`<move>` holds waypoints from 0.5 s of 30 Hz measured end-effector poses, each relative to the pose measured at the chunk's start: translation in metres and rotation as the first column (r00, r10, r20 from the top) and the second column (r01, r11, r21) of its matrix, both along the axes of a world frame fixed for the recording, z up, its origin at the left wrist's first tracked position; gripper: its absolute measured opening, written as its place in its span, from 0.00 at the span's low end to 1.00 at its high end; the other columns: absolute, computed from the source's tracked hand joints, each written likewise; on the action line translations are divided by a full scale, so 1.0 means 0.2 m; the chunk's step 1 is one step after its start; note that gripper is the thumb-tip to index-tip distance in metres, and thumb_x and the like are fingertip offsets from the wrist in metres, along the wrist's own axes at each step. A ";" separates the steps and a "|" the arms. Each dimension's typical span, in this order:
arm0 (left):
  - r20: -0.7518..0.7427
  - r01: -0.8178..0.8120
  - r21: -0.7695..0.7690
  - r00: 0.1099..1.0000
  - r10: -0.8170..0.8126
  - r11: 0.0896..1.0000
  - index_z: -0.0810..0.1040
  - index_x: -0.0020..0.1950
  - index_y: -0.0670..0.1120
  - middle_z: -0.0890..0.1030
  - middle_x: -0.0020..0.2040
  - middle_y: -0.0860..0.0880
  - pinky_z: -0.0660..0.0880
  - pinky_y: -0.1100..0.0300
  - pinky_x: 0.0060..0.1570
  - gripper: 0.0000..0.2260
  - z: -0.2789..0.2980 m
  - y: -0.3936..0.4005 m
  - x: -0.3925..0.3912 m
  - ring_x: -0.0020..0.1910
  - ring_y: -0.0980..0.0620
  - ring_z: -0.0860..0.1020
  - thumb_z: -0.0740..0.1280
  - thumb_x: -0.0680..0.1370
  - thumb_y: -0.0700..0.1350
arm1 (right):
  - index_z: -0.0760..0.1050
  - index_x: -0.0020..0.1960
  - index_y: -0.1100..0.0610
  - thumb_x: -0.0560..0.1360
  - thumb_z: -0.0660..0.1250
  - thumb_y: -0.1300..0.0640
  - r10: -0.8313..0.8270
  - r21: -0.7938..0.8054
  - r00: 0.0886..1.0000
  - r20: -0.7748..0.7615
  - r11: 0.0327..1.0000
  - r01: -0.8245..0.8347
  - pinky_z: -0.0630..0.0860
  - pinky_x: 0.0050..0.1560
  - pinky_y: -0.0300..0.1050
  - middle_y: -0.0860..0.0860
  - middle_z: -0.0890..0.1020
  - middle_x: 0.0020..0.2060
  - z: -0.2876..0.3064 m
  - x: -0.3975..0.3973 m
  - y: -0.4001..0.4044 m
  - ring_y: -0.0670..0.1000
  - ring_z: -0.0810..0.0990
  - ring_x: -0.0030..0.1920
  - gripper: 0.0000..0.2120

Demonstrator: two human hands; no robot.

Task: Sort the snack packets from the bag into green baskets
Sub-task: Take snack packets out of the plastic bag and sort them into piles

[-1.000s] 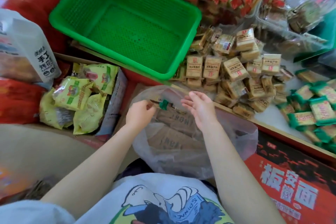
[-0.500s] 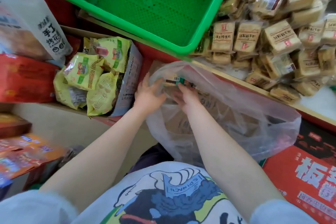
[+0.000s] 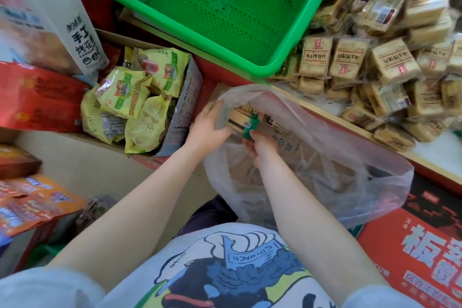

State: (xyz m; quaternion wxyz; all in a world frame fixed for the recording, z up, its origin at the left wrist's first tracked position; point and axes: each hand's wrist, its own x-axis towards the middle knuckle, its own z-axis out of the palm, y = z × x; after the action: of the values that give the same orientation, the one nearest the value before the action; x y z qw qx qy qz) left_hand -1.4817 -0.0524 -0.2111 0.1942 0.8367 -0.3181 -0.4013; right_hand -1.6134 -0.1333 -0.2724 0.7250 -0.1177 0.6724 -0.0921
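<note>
Crinkled clear bag (image 3: 325, 157): left hand (image 3: 207, 127) grips rim; right hand (image 3: 260, 142) pinches green clip (image 3: 250, 125).

The right hand (image 3: 260, 144) now pinches a small green thing (image 3: 250, 125) and lifts it up inside the bag (image 3: 325, 157). The left hand (image 3: 207, 129) now grips the bag's open edge and pulls it wider.
</note>
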 end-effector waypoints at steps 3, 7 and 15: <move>0.073 0.082 -0.015 0.994 -0.081 0.997 0.57 0.81 0.53 0.54 0.82 0.46 0.61 0.42 0.74 0.36 0.05 0.03 -0.03 0.79 0.45 0.56 0.68 0.75 0.54 | 0.74 0.62 0.61 0.81 0.67 0.62 0.070 -0.037 0.997 0.025 0.997 -0.069 0.81 0.42 0.45 0.55 0.82 0.49 0.10 -0.15 0.03 0.51 0.82 0.44 0.11; 0.343 0.340 -0.043 0.888 -0.306 0.939 0.62 0.80 0.54 0.52 0.82 0.44 0.54 0.43 0.75 0.34 0.18 0.09 -0.17 0.80 0.44 0.51 0.70 0.76 0.59 | 0.75 0.56 0.62 0.81 0.65 0.64 0.123 -0.150 0.985 0.118 0.983 -0.104 0.82 0.49 0.48 0.59 0.82 0.55 0.32 -0.39 0.03 0.54 0.82 0.53 0.04; 0.130 0.503 -0.316 0.863 -0.488 0.805 0.77 0.68 0.50 0.78 0.65 0.50 0.73 0.53 0.63 0.25 0.47 -0.15 -0.67 0.62 0.52 0.75 0.78 0.72 0.46 | 0.76 0.55 0.64 0.82 0.58 0.63 -0.084 -0.136 0.931 0.354 0.981 0.140 0.82 0.39 0.43 0.56 0.86 0.39 0.70 -0.96 -0.10 0.50 0.85 0.37 0.09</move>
State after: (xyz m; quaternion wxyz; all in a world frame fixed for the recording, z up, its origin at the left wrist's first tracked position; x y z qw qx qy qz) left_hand -1.6148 -0.0833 -0.1179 0.2172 0.6867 -0.5936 -0.3591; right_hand -1.8048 -0.1536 -0.1325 0.8139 -0.1186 0.5302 -0.2060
